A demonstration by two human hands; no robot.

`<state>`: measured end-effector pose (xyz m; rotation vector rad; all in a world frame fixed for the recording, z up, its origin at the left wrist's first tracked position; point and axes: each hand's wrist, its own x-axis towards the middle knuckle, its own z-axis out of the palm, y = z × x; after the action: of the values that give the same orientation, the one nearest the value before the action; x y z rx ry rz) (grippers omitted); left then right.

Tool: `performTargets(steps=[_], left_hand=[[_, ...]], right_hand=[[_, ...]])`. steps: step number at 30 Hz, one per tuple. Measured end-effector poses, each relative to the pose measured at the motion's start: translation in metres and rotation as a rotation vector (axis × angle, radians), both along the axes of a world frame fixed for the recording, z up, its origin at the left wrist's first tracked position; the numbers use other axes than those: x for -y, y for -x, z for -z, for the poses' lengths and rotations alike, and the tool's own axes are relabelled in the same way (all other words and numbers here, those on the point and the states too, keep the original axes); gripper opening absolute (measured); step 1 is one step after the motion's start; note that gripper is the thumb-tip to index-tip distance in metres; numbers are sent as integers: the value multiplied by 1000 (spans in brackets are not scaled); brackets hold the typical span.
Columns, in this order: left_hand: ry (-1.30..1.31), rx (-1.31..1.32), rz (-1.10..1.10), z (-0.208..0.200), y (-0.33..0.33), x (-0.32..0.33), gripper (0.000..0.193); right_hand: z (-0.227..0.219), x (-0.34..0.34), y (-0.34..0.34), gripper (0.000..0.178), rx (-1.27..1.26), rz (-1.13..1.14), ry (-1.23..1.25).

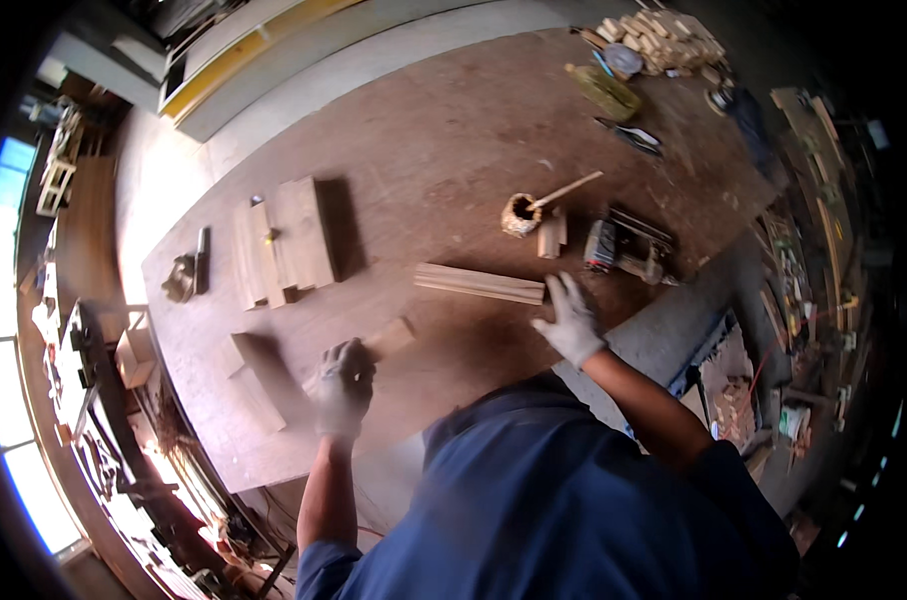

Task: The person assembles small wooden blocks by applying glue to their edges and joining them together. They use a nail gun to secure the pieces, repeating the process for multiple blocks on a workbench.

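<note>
My left hand point(344, 388), in a pale work glove, is curled closed near the front of the table. What its fingers hold, if anything, is hidden and blurred. A small wooden block point(391, 338) lies right beside its knuckles; I cannot tell whether they touch. My right hand point(574, 325), also gloved, has its fingers spread at the right end of a bundle of narrow wooden strips point(480, 283). Its fingertips are at or very near the strip ends. Left of my left hand, an angled wooden piece point(259, 380) rests on the table.
Wooden boards point(299, 235) lie at the left, past them a dark tool point(182, 280). A glue pot with a stick point(521, 215), small wood blocks point(551, 236) and a nail gun point(629, 247) stand at the right. Pliers point(634, 136) and a wood pile point(664, 42) lie far right.
</note>
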<state>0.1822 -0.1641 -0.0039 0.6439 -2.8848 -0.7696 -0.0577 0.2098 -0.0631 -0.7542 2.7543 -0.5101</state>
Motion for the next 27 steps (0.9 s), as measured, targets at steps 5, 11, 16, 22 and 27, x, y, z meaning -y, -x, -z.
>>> performTargets(steps=[5, 11, 16, 22, 27], left_hand=[[6, 101, 433, 25, 70, -42, 48], [50, 27, 648, 61, 138, -90, 44], [48, 53, 694, 68, 192, -134, 49], [74, -79, 589, 65, 199, -160, 57], [-67, -298, 408, 46, 138, -147, 41]], right_hand=[[-3, 59, 39, 71, 137, -129, -196], [-53, 26, 55, 49, 112, -7, 80], [-82, -14, 57, 54, 56, 60, 160], [-79, -20, 51, 56, 50, 68, 95], [-71, -1, 40, 55, -21, -101, 68]])
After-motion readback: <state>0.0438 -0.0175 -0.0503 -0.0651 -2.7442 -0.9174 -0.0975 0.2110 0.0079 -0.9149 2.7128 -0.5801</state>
